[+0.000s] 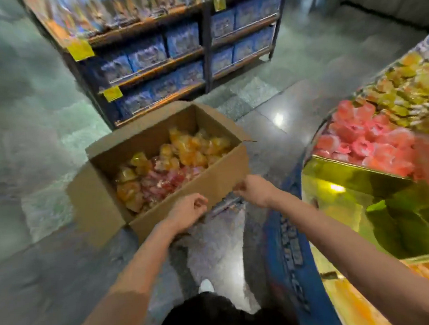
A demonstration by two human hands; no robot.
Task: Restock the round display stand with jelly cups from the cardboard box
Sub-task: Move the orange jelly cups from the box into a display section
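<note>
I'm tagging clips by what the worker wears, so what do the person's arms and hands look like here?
Both arms are bare from the bottom edge of the frame to the wrist: no sleeves show. The left hand and the right hand wear no gloves, and no watch, bracelet or ring can be made out, though the picture is blurred. Nothing is marked on either arm.

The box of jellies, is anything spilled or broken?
Nothing stands out. The cardboard box sits on the floor, flaps open, with the jelly cups all inside. None lie on the floor around it.
</note>
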